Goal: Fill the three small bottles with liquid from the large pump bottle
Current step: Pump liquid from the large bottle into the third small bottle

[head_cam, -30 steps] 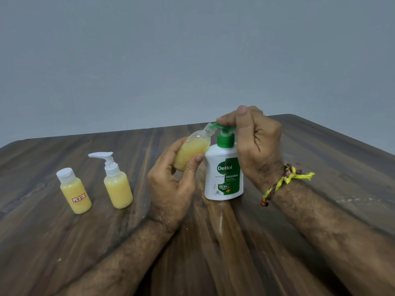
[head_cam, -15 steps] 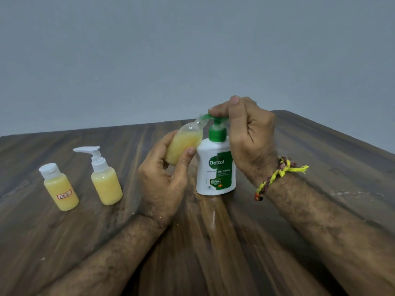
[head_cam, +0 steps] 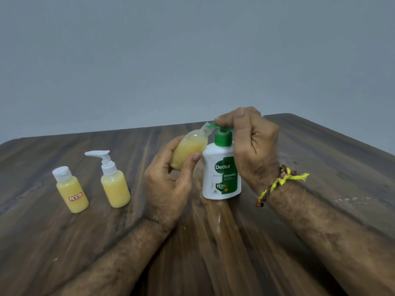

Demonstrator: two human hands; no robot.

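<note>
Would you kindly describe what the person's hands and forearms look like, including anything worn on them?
Both forearms are bare and hairy, with no sleeves in view. The left hand wears nothing. The right hand has a braided thread band at the wrist, yellow and dark red, with frayed yellow ends sticking out.

Pump bottle (head_cam: 221, 178): white body, green pump and label panel. Three small bottles hold yellow liquid; flip-cap bottle (head_cam: 71, 190) white-capped with an orange-edged sticker. Bench (head_cam: 64, 242): dark brown woodgrain. Wrist thread (head_cam: 277, 182): yellow and maroon.
</note>
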